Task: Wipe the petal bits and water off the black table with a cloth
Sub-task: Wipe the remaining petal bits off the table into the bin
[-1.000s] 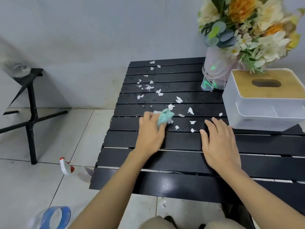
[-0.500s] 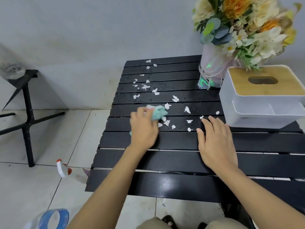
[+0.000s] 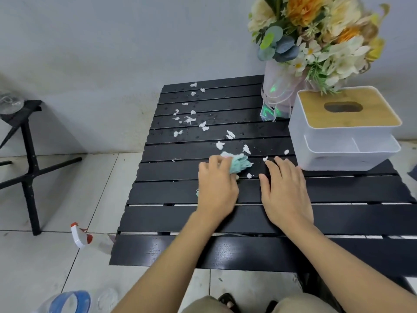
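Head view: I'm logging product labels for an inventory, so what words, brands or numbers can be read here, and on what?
None can be read.
Tissue box: plain white walls and a wooden lid, no print visible.
Spray bottle on the floor: no label legible.
Flower wrap: only green glints, no text.
Black table: unmarked slats.

One black table (image 3: 225, 251), one cloth (image 3: 240, 164), one tissue box (image 3: 345, 129), one bouquet (image 3: 316, 39), two hands (image 3: 217, 188).
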Tool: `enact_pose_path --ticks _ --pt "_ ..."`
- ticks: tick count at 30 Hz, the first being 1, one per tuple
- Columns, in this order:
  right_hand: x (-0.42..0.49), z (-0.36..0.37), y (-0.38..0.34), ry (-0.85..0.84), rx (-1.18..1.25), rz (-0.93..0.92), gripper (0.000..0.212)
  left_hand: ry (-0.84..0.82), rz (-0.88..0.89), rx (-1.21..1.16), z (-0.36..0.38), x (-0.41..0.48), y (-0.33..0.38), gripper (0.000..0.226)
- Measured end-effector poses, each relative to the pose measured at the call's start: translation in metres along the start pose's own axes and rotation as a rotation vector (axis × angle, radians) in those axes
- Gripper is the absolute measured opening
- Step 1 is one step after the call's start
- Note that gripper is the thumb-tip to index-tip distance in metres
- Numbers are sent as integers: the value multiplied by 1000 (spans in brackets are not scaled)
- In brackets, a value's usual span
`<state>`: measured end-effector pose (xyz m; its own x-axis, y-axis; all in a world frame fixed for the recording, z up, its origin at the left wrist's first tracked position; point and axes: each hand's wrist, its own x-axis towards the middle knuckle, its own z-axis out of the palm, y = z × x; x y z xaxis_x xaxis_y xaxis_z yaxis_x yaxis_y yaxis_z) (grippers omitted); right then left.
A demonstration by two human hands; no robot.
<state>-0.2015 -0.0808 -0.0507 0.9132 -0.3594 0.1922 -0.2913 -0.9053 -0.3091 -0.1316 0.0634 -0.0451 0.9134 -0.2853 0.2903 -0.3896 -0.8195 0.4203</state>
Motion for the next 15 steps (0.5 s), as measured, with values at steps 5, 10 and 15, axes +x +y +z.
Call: enact_pose_path --ticks 5,10,15 --pt "0 1 1 -9 -2 -11 45 103 -310 -81 -23 62 -30 28" --pt "1 1 0 8 5 -9 47 53 -198 96 0 41 1 32" --pt "0 1 1 13 19 -21 47 -86 -18 -193 -3 45 -3 26"
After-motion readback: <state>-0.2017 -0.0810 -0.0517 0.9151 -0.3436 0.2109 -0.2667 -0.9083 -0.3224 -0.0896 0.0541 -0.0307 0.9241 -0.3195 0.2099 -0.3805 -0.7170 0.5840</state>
